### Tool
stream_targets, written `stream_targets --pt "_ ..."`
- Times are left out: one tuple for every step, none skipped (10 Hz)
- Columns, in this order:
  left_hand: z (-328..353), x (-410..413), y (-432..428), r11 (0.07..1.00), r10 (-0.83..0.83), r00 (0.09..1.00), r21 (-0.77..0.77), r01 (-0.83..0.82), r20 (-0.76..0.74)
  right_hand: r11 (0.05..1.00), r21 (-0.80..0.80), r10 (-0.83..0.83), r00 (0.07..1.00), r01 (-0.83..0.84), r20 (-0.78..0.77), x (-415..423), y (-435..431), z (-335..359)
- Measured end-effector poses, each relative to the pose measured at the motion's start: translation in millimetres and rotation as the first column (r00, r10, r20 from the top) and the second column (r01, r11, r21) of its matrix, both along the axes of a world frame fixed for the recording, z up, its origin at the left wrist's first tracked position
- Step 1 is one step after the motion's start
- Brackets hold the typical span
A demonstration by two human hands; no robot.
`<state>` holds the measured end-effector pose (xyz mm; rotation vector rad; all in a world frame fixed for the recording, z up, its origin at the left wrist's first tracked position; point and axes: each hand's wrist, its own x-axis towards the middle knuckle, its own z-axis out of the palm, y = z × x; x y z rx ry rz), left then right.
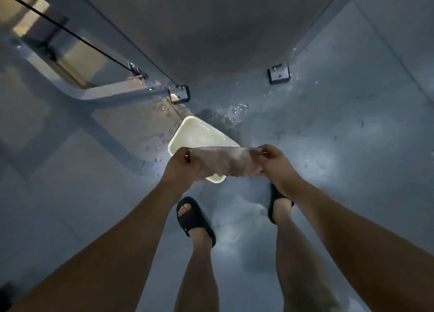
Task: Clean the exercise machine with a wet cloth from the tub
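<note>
A wet, pale pinkish cloth is stretched flat between both hands above a cream rectangular tub that stands on the floor. My left hand pinches the cloth's left edge, and my right hand pinches its right edge. The near part of the tub is hidden behind the cloth. The exercise machine rises just beyond the tub as a broad grey panel with metal frame bars and a black cable at the left.
The grey floor is wet, with splashes around the tub and the machine's bolted foot plates. My feet in dark slides stand just behind the tub.
</note>
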<state>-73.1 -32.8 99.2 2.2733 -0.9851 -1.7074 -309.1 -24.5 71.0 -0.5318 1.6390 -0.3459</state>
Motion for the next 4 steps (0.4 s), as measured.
stream_targets --pt "-75 -10 8 0.996 -0.041 0.998 0.084 0.037 0.042 0.997 0.055 -0.047 0.992 0.054 -0.117 4 27 -80" --pt "-144 -18 18 0.990 -0.099 0.993 0.105 0.092 0.059 0.996 0.082 -0.018 0.986 0.032 -0.166 2 46 -143" --pt "-190 -17 32 0.972 -0.140 0.990 0.190 0.135 0.017 0.990 0.140 0.045 0.989 -0.025 -0.141 -8 59 -179" --pt "-195 -18 41 0.956 -0.173 0.984 0.235 0.178 -0.038 0.966 0.223 0.174 0.968 -0.132 -0.180 -17 64 -179"
